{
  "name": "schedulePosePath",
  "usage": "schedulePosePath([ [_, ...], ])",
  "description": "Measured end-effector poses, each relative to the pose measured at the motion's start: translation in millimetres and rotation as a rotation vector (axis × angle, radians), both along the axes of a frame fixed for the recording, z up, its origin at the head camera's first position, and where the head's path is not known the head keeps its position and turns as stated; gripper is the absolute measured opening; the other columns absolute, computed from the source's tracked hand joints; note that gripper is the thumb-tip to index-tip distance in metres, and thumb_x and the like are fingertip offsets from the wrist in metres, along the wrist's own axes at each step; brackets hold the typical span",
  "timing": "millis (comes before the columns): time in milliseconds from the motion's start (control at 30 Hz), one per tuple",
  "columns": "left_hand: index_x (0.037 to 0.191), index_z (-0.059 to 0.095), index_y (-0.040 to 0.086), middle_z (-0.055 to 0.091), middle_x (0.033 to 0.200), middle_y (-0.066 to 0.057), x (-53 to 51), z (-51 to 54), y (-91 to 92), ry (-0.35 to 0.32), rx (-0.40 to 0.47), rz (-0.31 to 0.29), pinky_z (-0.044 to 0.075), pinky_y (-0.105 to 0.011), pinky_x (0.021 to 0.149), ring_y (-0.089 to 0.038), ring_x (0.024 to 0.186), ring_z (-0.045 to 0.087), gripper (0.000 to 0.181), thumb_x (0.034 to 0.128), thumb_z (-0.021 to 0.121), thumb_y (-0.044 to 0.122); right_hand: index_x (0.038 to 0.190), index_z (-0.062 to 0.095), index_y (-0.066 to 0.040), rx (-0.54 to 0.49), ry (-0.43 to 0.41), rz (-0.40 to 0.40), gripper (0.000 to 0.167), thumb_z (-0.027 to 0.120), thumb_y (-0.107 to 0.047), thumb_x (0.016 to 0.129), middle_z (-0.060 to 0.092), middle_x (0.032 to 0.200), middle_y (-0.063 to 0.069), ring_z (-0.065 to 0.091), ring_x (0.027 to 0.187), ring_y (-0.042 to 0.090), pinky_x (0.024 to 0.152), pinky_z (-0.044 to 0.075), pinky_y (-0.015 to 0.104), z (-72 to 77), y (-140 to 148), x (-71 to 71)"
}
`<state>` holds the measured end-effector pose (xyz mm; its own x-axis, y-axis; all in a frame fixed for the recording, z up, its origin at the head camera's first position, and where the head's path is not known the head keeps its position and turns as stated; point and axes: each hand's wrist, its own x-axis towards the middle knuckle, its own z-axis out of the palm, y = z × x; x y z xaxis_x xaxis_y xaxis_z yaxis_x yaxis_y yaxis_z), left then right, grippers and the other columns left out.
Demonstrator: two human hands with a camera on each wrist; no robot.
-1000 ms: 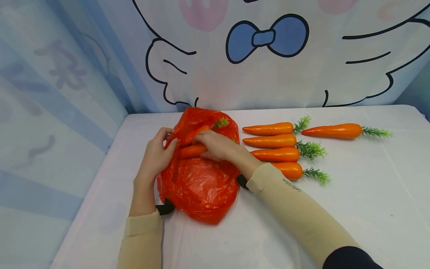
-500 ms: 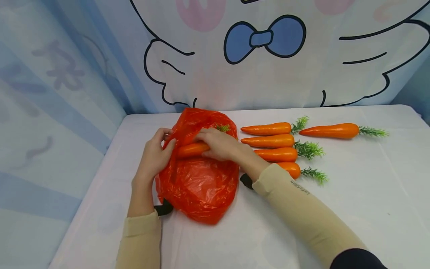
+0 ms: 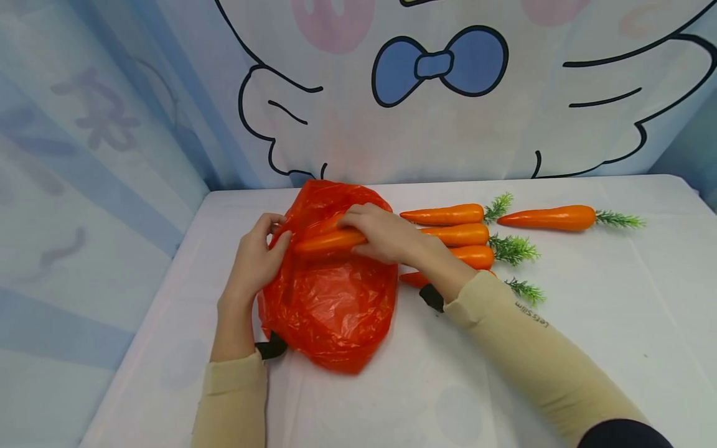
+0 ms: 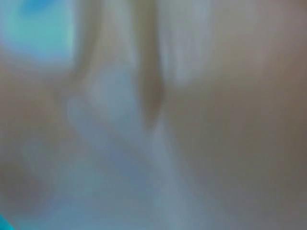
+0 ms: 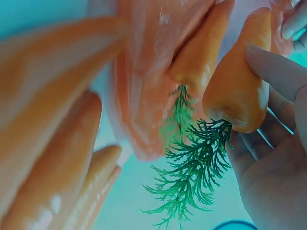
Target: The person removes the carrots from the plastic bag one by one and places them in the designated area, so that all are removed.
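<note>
A red plastic bag lies on the white table, its mouth turned upward with carrots inside. My left hand pinches the bag's left edge between thumb and fingers. Fingers and thumb of my right hand grip a carrot that points left into the bag. In the right wrist view my right hand holds this carrot near its leafy end, and another carrot lies beside it on the bag. The left wrist view is too blurred to make out.
Several carrots with green tops lie to the right of the bag, among them an upper one and one farther right. My right forearm partly covers the lower ones. A printed cloth hangs behind the table.
My right hand has moved right along with the carrot it grips, towards the bag's right edge. The left hand stays at the bag's left edge.
</note>
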<state>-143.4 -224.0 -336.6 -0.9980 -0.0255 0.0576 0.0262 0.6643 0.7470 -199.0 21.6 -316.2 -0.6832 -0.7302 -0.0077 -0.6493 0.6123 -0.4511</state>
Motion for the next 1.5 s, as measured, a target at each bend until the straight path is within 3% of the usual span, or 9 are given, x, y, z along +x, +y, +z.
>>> schedulePosePath([
  [300, 0.134, 0.049, 0.006, 0.058, 0.117, -0.016, 0.9, -0.1, -0.2, -0.001, -0.004, 0.000, 0.054, -0.039, 0.080, -0.032, 0.094, 0.054, 0.031, 0.1048, 0.054, 0.016, 0.134, 0.061, -0.007, -0.018, 0.011, -0.044, 0.045, 0.075, -0.009, 0.092, 0.056, 0.136, 0.008, 0.047, 0.128, 0.027, 0.107, 0.042, 0.041, 15.2, 31, 2.2],
  [700, 0.133, 0.049, 0.005, 0.057, 0.118, -0.017, 0.7, 0.9, 0.1, -0.003, 0.002, -0.003, 0.054, -0.043, 0.085, -0.033, 0.099, 0.054, 0.031, 0.1048, 0.054, 0.016, 0.131, 0.063, -0.007, -0.032, 0.028, -0.120, 0.042, 0.076, -0.010, 0.090, 0.058, 0.129, 0.008, 0.051, 0.114, 0.025, 0.097, 0.049, 0.041, 31.7, 72, 3.5],
  [1033, 0.132, 0.049, 0.005, 0.058, 0.115, -0.016, 0.1, -0.8, -0.8, 0.010, -0.001, -0.016, 0.054, -0.040, 0.079, -0.033, 0.092, 0.054, 0.030, 0.1045, 0.054, 0.016, 0.129, 0.063, -0.006, -0.061, 0.049, -0.149, 0.041, 0.077, -0.007, 0.089, 0.059, 0.122, 0.007, 0.053, 0.107, 0.024, 0.095, 0.050, 0.044, 30.0, 101, 1.7],
  [1500, 0.134, 0.049, 0.007, 0.057, 0.116, -0.016, -0.4, -1.1, -0.7, -0.024, 0.013, -0.002, 0.056, -0.042, 0.083, -0.032, 0.096, 0.054, 0.031, 0.1051, 0.054, 0.018, 0.132, 0.060, -0.004, -0.059, 0.047, -0.213, 0.043, 0.072, -0.001, 0.091, 0.056, 0.132, 0.014, 0.051, 0.118, 0.032, 0.100, 0.046, 0.054, 32.2, 141, 5.2],
])
